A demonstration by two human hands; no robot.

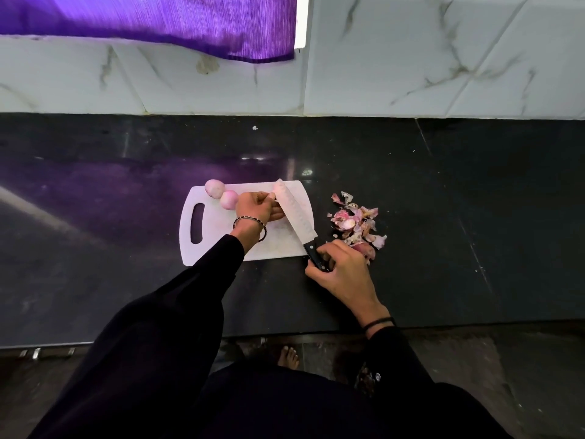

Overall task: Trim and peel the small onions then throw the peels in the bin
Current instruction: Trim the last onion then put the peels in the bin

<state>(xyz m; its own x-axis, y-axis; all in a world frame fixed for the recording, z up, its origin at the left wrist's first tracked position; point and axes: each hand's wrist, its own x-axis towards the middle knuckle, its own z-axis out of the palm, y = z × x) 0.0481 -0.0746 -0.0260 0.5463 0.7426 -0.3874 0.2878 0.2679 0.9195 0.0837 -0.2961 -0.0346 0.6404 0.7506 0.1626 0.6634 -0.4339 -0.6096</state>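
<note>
The dark stone counter (126, 264) carries a white cutting board (218, 237) and, just beside it, loose onion peels (356, 221).

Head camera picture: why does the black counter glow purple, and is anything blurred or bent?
In the head view, the glossy countertop mirrors the lit purple curtain, with small white glare spots behind the cutting board; in the same view the knife in the right hand looks pale and soft, and the wide lens splays the wall tile seams.

The scene is dim, with bright daylight entering beside the purple curtain (152, 23) at twelve o'clock. The dark worktop (443, 201) shows purple glare at nine o'clock. Edges bow.
</note>
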